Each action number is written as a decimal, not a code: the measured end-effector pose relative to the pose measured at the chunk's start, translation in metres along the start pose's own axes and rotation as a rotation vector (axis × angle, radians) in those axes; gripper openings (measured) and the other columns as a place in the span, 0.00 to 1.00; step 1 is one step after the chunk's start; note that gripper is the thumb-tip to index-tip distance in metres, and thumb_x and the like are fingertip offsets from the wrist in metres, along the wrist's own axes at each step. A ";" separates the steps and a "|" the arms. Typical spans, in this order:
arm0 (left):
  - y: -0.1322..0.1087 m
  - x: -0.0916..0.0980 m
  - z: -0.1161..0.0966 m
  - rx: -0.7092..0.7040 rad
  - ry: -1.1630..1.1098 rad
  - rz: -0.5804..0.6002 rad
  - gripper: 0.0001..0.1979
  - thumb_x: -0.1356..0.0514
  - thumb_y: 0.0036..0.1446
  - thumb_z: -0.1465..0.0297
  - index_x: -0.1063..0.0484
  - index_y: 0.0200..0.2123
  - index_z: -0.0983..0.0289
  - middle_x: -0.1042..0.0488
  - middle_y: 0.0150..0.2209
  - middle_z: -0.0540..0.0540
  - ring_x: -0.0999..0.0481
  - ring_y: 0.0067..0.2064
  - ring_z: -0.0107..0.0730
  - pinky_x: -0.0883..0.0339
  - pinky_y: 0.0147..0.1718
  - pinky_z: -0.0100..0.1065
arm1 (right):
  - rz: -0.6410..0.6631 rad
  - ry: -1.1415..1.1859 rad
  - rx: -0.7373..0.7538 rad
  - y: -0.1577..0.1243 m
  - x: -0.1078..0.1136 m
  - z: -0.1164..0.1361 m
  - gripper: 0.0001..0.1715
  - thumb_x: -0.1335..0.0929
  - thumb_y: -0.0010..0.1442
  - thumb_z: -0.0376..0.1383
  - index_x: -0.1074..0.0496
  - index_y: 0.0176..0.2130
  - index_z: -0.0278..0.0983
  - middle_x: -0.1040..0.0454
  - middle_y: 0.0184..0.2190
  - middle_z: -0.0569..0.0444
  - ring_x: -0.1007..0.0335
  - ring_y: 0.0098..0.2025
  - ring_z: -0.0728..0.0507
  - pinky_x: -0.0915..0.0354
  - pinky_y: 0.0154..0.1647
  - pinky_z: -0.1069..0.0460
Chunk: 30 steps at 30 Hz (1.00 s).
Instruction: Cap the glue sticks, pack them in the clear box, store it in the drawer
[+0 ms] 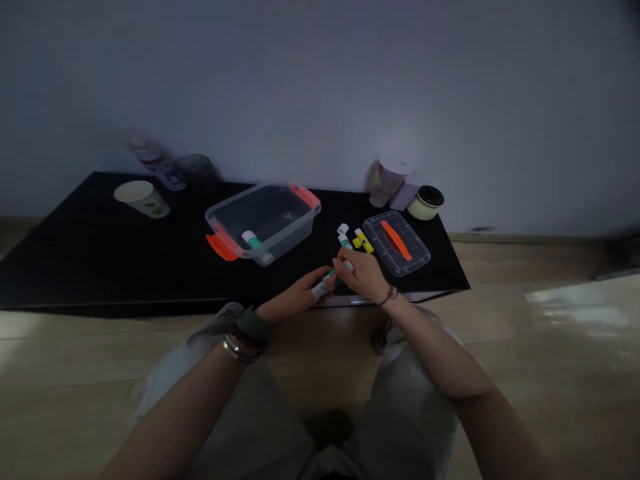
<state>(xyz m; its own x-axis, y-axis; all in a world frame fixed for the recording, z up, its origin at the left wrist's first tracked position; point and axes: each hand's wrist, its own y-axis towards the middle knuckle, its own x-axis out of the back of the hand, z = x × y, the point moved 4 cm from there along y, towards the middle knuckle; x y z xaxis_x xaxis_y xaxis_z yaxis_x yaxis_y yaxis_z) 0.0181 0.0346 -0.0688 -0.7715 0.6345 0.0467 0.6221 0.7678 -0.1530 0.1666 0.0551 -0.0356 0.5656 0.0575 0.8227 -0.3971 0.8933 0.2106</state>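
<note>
Head view: green-and-white stick [329, 276], long axis slanting from lower left to upper right, held in a narrow hold by left grip [299, 295] at its lower end and right grip [361, 275] at its upper end, above the table [100, 257]. Just beyond the right grip: yellow pieces [363, 241] and clear lid [380, 230]; farther left, clear box [235, 243].

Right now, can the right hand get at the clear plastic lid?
Likely yes. The right hand is close to the clear plastic lid, with nothing standing between them; the yellow pieces lie to one side. It does grip a green-and-white stick, though.
</note>
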 end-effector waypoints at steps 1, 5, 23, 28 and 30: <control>0.000 0.002 0.001 -0.027 0.102 -0.037 0.24 0.48 0.64 0.48 0.32 0.43 0.63 0.32 0.29 0.50 0.35 0.27 0.27 0.39 0.27 0.30 | 0.009 -0.030 -0.018 0.000 0.000 0.001 0.18 0.42 0.70 0.44 0.33 0.35 0.38 0.30 0.26 0.56 0.35 0.28 0.47 0.48 0.31 0.53; 0.000 0.008 0.005 -0.096 0.571 -0.236 0.20 0.48 0.66 0.54 0.31 0.51 0.62 0.23 0.42 0.57 0.23 0.41 0.39 0.32 0.39 0.35 | 0.028 -0.127 -0.169 0.003 -0.004 0.001 0.17 0.43 0.70 0.43 0.31 0.39 0.39 0.30 0.25 0.56 0.35 0.27 0.46 0.50 0.30 0.52; 0.002 -0.002 0.009 -0.083 0.247 -0.145 0.23 0.50 0.66 0.50 0.32 0.44 0.64 0.30 0.30 0.51 0.34 0.28 0.28 0.39 0.29 0.31 | 0.009 -0.086 -0.195 0.004 0.000 0.003 0.16 0.40 0.70 0.43 0.31 0.35 0.40 0.30 0.25 0.56 0.35 0.27 0.46 0.50 0.29 0.52; 0.000 0.004 0.007 -0.054 0.688 -0.302 0.21 0.49 0.66 0.57 0.33 0.56 0.62 0.23 0.46 0.60 0.24 0.45 0.43 0.34 0.42 0.38 | -0.041 -0.089 -0.241 0.005 -0.007 0.000 0.17 0.41 0.71 0.44 0.30 0.36 0.40 0.29 0.25 0.55 0.34 0.27 0.46 0.51 0.29 0.52; 0.000 0.007 0.007 -0.047 0.782 -0.332 0.21 0.49 0.66 0.58 0.33 0.57 0.62 0.24 0.47 0.61 0.25 0.48 0.45 0.33 0.45 0.40 | -0.030 -0.034 -0.230 0.005 -0.010 -0.002 0.18 0.41 0.71 0.46 0.31 0.37 0.40 0.29 0.25 0.56 0.33 0.29 0.46 0.49 0.29 0.53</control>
<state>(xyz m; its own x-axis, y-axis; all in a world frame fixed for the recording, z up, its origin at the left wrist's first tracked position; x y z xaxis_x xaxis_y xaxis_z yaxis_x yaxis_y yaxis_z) 0.0116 0.0384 -0.0758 -0.6116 0.2412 0.7535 0.3979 0.9169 0.0295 0.1606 0.0597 -0.0442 0.5487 0.0181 0.8358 -0.2035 0.9726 0.1125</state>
